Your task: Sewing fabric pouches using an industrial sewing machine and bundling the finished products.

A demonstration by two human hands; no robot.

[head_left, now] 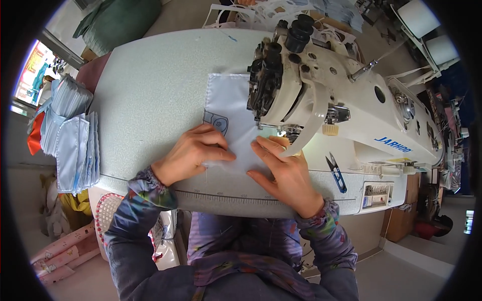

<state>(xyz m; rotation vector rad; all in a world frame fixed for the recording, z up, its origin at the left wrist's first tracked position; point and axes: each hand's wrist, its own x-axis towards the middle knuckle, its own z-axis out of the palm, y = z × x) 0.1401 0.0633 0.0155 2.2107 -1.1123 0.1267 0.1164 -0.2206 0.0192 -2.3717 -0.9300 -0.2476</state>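
A light grey-blue fabric piece (pixel 227 95) with a dark printed motif on its left edge lies on the sewing table, its right side running under the sewing machine's (pixel 346 95) needle area. My left hand (pixel 193 153) rests at the near left of the fabric, fingers curled and thumb drawn in, gripping its edge. Close to the presser foot, my right hand (pixel 288 175) lies on the cloth with fingers stretched out and the thumb apart. Part of the cloth is hidden beneath the machine head and my right fingers.
Black-handled thread snips (pixel 336 173) lie right of my right hand, near a small tray (pixel 376 194) set in the table. A stack of folded fabric pieces (pixel 75 145) hangs at the left edge. White thread cones (pixel 419 17) stand at the far right, and a green sack (pixel 120 25) sits behind.
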